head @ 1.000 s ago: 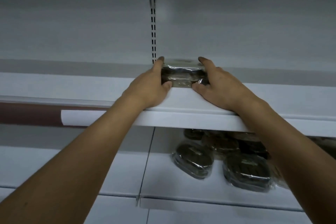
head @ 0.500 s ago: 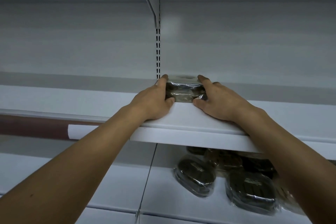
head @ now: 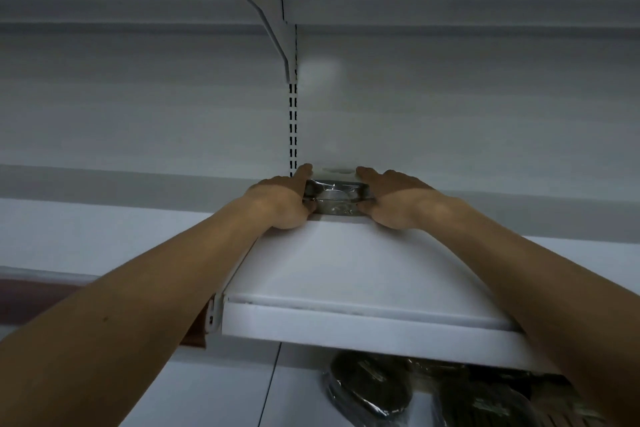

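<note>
Left hand (head: 282, 199), right hand (head: 394, 199) grip wrapped pack (head: 337, 196) (dark contents) — on white shelf (head: 346, 270), near back.

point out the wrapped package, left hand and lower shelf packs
wrapped package (head: 337, 198), head view, front face
left hand (head: 278, 202), head view, back of hand
lower shelf packs (head: 370, 388), head view, top of left pack

Your left forearm (head: 138, 315) and right forearm (head: 536, 288) are bare along the whole stretch in view, right up to the wrists. Your left hand (head: 280, 204) and right hand (head: 394, 204) are bare as well. A small dark spot (head: 105, 318) marks your left forearm.
</note>
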The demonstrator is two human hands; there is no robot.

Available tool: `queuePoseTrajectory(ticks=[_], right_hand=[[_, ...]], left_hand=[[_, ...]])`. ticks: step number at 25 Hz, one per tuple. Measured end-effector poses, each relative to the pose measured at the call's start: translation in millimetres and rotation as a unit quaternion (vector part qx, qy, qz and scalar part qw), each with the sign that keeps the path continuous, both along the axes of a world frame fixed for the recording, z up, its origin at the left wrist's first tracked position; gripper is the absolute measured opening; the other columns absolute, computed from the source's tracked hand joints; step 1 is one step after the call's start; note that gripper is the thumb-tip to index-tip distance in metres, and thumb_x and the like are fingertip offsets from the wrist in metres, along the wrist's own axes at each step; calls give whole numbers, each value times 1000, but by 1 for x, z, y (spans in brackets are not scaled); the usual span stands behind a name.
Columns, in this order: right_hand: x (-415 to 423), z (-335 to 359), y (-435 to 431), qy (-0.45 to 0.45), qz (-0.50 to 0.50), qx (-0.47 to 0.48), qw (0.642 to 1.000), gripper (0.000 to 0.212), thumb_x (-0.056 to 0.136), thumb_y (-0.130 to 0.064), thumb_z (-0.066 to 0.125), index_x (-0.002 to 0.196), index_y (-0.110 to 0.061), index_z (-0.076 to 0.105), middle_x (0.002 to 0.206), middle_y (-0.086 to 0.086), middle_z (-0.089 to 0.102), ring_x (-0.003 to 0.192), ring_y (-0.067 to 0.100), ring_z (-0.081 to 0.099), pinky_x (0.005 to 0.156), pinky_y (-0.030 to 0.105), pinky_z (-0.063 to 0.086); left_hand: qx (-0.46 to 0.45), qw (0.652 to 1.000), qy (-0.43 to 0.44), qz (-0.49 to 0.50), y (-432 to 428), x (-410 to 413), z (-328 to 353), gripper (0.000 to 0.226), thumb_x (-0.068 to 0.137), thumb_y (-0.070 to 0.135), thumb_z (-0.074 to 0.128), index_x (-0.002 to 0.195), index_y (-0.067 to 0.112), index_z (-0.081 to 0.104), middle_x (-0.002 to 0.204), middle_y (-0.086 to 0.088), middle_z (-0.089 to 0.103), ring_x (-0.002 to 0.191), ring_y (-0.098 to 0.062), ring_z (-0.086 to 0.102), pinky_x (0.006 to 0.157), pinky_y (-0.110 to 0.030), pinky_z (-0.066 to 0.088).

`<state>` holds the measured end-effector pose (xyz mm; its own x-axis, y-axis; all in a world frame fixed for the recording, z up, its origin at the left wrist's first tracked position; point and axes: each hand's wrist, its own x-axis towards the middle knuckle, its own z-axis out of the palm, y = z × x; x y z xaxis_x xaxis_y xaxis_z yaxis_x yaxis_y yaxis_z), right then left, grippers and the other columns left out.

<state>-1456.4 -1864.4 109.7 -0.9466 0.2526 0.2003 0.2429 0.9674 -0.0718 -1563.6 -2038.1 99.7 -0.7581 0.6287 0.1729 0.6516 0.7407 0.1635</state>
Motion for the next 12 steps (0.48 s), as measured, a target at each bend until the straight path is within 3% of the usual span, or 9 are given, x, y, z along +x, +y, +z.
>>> queuePoseTrajectory(ticks=[7,12], right_hand=[[-29,-2,10,15,-2,-3,1000,56,97,-38,49,147,-26,26,125,14,48,112,38,54,95,44,47],[-27,-2,10,16,3,-21,1000,73,98,-31,48,156,-24,5,131,17,51,116,37,53,96,40,45]], left_hand=[[-5,1000,11,23,11,-25,1,71,101,45,44,157,34,1,132,-12,57,111,-32,58,83,-31,43],[10,999,26,31,11,-27,-2,76,100,45,45,157,36,-5,132,-11,57,114,-32,57,90,-34,43]])
